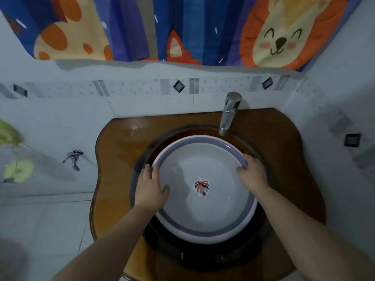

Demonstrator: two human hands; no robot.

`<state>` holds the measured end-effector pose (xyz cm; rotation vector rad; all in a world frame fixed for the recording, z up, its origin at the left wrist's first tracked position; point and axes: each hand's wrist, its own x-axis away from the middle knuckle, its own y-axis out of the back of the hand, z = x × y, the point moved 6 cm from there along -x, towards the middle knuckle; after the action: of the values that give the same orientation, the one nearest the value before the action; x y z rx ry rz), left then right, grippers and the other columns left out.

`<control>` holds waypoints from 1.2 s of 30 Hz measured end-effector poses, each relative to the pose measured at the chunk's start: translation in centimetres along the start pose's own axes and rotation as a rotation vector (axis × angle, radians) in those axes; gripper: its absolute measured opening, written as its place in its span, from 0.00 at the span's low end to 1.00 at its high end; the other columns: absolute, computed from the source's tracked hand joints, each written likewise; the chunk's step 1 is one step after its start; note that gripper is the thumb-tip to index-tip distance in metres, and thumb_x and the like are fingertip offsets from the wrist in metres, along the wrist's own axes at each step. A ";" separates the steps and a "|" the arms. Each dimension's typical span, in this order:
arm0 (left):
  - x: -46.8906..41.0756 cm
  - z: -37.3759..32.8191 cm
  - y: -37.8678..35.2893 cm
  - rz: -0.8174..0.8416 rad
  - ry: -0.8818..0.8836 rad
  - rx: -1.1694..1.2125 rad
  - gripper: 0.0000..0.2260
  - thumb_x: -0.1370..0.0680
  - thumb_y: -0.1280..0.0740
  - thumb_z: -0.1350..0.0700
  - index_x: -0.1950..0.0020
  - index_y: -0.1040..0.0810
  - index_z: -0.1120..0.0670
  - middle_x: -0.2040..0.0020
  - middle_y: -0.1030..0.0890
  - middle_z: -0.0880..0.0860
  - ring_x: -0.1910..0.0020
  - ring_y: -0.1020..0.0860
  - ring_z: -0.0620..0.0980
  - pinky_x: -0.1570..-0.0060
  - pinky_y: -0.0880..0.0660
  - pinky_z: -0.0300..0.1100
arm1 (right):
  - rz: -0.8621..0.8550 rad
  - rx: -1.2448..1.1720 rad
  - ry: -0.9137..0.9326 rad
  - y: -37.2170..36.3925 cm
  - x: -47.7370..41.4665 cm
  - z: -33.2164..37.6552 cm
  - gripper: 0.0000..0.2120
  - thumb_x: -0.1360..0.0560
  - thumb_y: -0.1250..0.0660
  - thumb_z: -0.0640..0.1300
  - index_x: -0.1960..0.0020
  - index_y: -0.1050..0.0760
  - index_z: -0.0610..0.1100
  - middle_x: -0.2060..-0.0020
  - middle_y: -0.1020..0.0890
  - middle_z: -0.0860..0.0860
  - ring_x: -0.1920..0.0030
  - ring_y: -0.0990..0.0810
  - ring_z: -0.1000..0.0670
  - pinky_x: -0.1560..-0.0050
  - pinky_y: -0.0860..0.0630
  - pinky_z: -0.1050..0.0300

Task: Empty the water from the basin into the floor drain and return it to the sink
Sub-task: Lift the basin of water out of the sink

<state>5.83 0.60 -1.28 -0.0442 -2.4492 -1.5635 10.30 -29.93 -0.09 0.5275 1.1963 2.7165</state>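
Basin in sink: left hand, right hand gripping opposite rim edges, keeping water level for lifting.

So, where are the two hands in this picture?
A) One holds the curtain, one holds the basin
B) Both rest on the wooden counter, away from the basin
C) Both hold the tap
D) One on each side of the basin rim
D: the left hand grips the rim of the basin on its left side and the right hand grips the rim on its right side, as the basin sits in the sink.
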 end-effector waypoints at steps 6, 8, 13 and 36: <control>0.0 0.0 -0.4 0.014 0.073 0.110 0.32 0.24 0.39 0.47 0.26 0.53 0.48 0.24 0.50 0.56 0.26 0.49 0.59 0.33 0.37 0.55 | -0.034 0.087 -0.035 -0.1 0.1 -0.4 0.25 0.26 0.40 0.46 0.29 0.40 0.47 0.31 0.34 0.44 0.33 0.35 0.40 0.35 0.32 0.42; -0.3 0.2 -0.6 0.022 0.120 0.156 0.33 0.24 0.38 0.47 0.25 0.54 0.49 0.24 0.49 0.56 0.27 0.45 0.60 0.35 0.33 0.56 | -0.036 0.091 -0.069 -0.2 0.1 -0.8 0.27 0.25 0.40 0.45 0.28 0.42 0.47 0.30 0.35 0.44 0.32 0.35 0.39 0.35 0.33 0.42; -1.4 0.9 -0.9 0.067 0.278 0.279 0.34 0.24 0.37 0.50 0.25 0.54 0.53 0.26 0.43 0.59 0.40 0.27 0.60 0.56 0.24 0.48 | 0.027 0.023 -0.191 -0.7 0.0 -2.4 0.28 0.26 0.40 0.44 0.28 0.45 0.48 0.33 0.32 0.43 0.38 0.30 0.38 0.42 0.28 0.45; -2.4 0.9 -0.7 0.021 0.288 0.105 0.20 0.21 0.44 0.61 0.30 0.45 0.56 0.37 0.31 0.64 0.63 0.26 0.55 0.73 0.31 0.44 | -0.109 0.160 -0.154 -0.7 -0.6 -3.5 0.18 0.22 0.44 0.50 0.38 0.35 0.39 0.49 0.22 0.38 0.50 0.22 0.37 0.59 0.27 0.51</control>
<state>7.86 1.32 -2.77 0.1615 -2.2907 -1.3267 9.58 -31.98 -2.94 0.6571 1.3644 2.4544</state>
